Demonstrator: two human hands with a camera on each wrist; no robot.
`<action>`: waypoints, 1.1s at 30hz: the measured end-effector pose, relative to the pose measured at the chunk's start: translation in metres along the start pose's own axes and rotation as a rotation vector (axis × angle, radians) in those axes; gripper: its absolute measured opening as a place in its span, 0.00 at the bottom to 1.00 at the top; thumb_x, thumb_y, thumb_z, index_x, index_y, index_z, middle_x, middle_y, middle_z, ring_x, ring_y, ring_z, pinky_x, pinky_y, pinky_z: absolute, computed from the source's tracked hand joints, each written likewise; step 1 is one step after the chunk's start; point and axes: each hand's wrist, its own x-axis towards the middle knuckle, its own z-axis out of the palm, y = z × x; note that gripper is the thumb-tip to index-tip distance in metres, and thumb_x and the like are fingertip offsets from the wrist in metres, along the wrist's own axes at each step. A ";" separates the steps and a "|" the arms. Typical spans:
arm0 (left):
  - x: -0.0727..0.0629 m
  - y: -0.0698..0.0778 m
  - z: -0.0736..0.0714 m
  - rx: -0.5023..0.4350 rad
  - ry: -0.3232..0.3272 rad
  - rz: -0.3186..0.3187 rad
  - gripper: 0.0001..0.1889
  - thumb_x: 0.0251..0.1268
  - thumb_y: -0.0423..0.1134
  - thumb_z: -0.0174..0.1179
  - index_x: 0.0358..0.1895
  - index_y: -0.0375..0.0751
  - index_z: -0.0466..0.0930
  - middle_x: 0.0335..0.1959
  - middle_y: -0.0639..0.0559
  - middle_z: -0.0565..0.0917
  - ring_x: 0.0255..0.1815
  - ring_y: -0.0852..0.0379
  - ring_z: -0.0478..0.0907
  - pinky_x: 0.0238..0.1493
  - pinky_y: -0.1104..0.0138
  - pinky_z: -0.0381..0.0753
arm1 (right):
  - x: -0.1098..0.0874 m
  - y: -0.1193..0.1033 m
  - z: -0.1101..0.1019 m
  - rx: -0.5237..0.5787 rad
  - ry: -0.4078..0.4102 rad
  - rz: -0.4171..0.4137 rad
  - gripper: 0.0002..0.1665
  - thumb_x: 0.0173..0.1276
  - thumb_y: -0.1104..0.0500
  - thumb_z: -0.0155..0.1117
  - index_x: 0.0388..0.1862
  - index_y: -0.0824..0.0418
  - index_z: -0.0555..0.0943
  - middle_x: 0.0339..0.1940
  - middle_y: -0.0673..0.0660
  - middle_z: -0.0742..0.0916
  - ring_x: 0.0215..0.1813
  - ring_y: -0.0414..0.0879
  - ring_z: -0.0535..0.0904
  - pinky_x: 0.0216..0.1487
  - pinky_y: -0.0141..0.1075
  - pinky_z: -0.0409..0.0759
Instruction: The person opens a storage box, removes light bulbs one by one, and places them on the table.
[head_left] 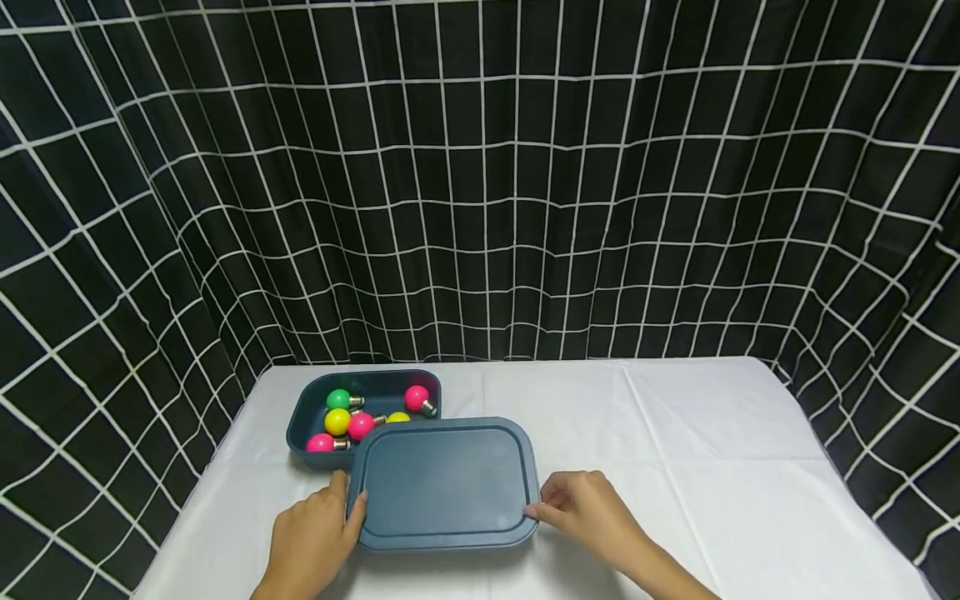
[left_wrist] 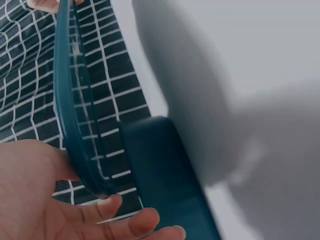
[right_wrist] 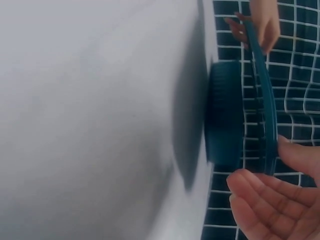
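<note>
A blue-grey rectangular lid [head_left: 448, 483] is held level above the table by both hands. My left hand [head_left: 311, 533] grips its left edge, thumb on top and fingers beneath. My right hand [head_left: 592, 512] pinches the lower right corner between thumb and fingers. Behind and to the left stands a matching container [head_left: 300, 417] with several coloured bulbs in it, among them a green bulb [head_left: 338, 399], a yellow bulb [head_left: 337, 422] and a pink bulb [head_left: 417, 397]. The lid overlaps the container's front right corner in the head view. Both wrist views show the lid [left_wrist: 64, 90] raised off the tabletop.
A white cloth [head_left: 675, 467] covers the table and stretches to the right of the lid. Black curtains with a white grid [head_left: 517, 183] hang behind the table and along both sides.
</note>
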 end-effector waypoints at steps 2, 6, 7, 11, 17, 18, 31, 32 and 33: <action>-0.003 0.001 0.001 0.002 -0.012 0.001 0.21 0.72 0.51 0.59 0.46 0.32 0.77 0.25 0.47 0.82 0.22 0.49 0.80 0.19 0.55 0.76 | -0.004 0.001 0.000 -0.003 -0.010 0.000 0.14 0.61 0.50 0.78 0.23 0.53 0.83 0.20 0.41 0.85 0.24 0.30 0.78 0.28 0.29 0.78; -0.007 0.002 0.002 0.025 -0.023 0.011 0.19 0.71 0.52 0.60 0.40 0.35 0.76 0.20 0.49 0.78 0.20 0.50 0.77 0.17 0.56 0.73 | -0.011 0.002 0.002 -0.001 -0.036 0.004 0.14 0.61 0.49 0.77 0.24 0.54 0.84 0.21 0.42 0.86 0.24 0.30 0.79 0.28 0.29 0.79; -0.009 0.001 0.002 0.029 -0.029 0.011 0.19 0.71 0.52 0.61 0.40 0.36 0.76 0.20 0.49 0.78 0.19 0.51 0.77 0.17 0.56 0.74 | -0.012 0.002 0.003 0.000 -0.048 0.008 0.14 0.61 0.49 0.77 0.24 0.54 0.84 0.21 0.42 0.85 0.24 0.30 0.79 0.29 0.28 0.79; -0.014 0.001 0.004 0.033 -0.107 -0.006 0.19 0.70 0.51 0.62 0.39 0.35 0.77 0.20 0.50 0.77 0.19 0.53 0.74 0.20 0.55 0.76 | -0.021 0.002 0.007 0.007 -0.107 0.017 0.15 0.61 0.48 0.77 0.24 0.55 0.84 0.21 0.41 0.85 0.25 0.31 0.77 0.29 0.29 0.79; -0.015 0.002 0.007 0.038 -0.179 -0.027 0.19 0.69 0.51 0.64 0.39 0.35 0.78 0.20 0.50 0.76 0.19 0.54 0.72 0.23 0.56 0.79 | -0.027 0.005 0.011 0.018 -0.138 0.002 0.16 0.60 0.48 0.77 0.23 0.56 0.83 0.21 0.42 0.84 0.25 0.30 0.76 0.28 0.29 0.78; -0.015 0.002 0.008 0.042 -0.186 -0.026 0.20 0.69 0.51 0.64 0.40 0.34 0.78 0.20 0.49 0.77 0.20 0.54 0.72 0.24 0.55 0.80 | -0.027 0.006 0.011 0.017 -0.139 0.002 0.16 0.60 0.48 0.77 0.22 0.55 0.83 0.20 0.41 0.84 0.24 0.30 0.75 0.28 0.29 0.77; -0.013 -0.004 0.031 -0.001 -0.342 -0.028 0.17 0.67 0.50 0.65 0.34 0.38 0.76 0.22 0.49 0.78 0.25 0.51 0.78 0.31 0.50 0.82 | -0.029 0.014 0.017 0.026 -0.254 0.036 0.18 0.57 0.50 0.79 0.19 0.59 0.83 0.14 0.41 0.80 0.20 0.32 0.72 0.21 0.29 0.74; -0.013 -0.004 0.033 -0.002 -0.354 -0.029 0.17 0.67 0.50 0.66 0.34 0.38 0.76 0.22 0.49 0.78 0.25 0.51 0.79 0.32 0.49 0.82 | -0.028 0.015 0.017 0.023 -0.256 0.032 0.18 0.57 0.51 0.80 0.18 0.58 0.83 0.13 0.41 0.80 0.19 0.32 0.72 0.20 0.29 0.74; -0.012 -0.005 0.034 -0.004 -0.365 -0.030 0.17 0.66 0.49 0.66 0.34 0.38 0.76 0.22 0.49 0.78 0.25 0.51 0.79 0.32 0.49 0.82 | -0.028 0.015 0.017 0.023 -0.260 0.032 0.18 0.56 0.51 0.80 0.18 0.59 0.83 0.13 0.41 0.79 0.19 0.32 0.72 0.20 0.30 0.74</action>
